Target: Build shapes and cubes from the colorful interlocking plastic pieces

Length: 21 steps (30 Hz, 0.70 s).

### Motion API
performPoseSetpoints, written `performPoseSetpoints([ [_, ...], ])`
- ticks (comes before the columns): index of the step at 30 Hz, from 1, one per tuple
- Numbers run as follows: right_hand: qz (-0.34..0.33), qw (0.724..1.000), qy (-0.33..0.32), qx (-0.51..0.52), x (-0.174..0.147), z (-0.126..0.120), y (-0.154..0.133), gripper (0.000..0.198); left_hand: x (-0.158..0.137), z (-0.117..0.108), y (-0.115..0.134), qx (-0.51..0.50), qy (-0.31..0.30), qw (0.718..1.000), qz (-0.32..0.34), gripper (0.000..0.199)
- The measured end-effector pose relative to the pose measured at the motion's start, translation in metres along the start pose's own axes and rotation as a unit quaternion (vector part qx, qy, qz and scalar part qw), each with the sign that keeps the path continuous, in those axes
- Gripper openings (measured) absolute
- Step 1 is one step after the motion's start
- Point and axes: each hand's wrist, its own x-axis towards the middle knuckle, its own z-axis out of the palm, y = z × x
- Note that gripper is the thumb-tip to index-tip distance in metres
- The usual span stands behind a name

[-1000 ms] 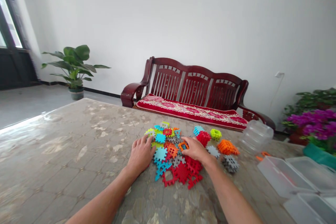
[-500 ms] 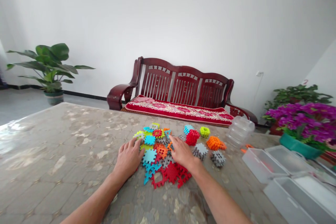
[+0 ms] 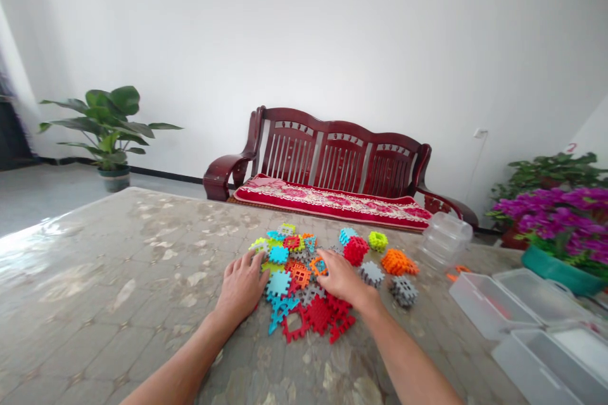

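A pile of colourful plastic interlocking tiles with toothed edges lies on the table before me. My left hand [image 3: 244,285] rests palm down at the pile's left side, fingers apart, by a light blue tile [image 3: 278,283]. My right hand [image 3: 346,277] is over the pile's right side, thumb and fingers bent around an orange open-framed tile [image 3: 318,266]. Between the hands sits an orange window-shaped tile [image 3: 299,274]. Nearer to me lie a blue triangular tile [image 3: 281,311] and a red tile with a large hole [image 3: 295,324].
Stacked tiles stand right of the pile: red [image 3: 356,250], grey [image 3: 403,291], orange [image 3: 398,262] and lime [image 3: 378,240]. Further right are clear containers [image 3: 445,239], translucent bins [image 3: 484,307] and a teal pot of purple flowers [image 3: 551,269]. A wooden bench [image 3: 332,152] stands behind the table.
My right fingers have drawn back from the small blue triangular tile to the orange open-framed tile. My left hand stays beside the pile. The whole view has shifted slightly.
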Motion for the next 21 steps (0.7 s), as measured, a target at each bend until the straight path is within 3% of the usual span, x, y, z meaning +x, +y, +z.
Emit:
performPoseSetpoints([
  [4, 0.048, 0.99, 0.126, 0.033, -0.01, -0.035, 0.014, 0.063, 0.0, 0.0, 0.0, 0.007, 0.0, 1.0, 0.002, 0.045],
  [8, 0.168, 0.963, 0.208, 0.017, -0.023, -0.075, 0.071, 0.061, 0.0, 0.001, -0.001, 0.008, 0.002, 1.0, 0.003, 0.046],
  [11, 0.264, 0.945, 0.19, -0.035, -0.034, -0.088, 0.119, 0.061, 0.0, 0.001, 0.0, 0.006, 0.004, 1.0, 0.0, 0.046],
  [14, 0.304, 0.935, 0.155, -0.091, -0.043, -0.087, 0.15, 0.061, 0.0, 0.001, 0.0, -0.001, 0.005, 1.0, -0.005, 0.045],
  [21, 0.315, 0.931, 0.138, -0.124, -0.048, -0.078, 0.169, 0.057, 0.0, 0.001, 0.0, -0.007, 0.004, 1.0, -0.006, 0.044],
])
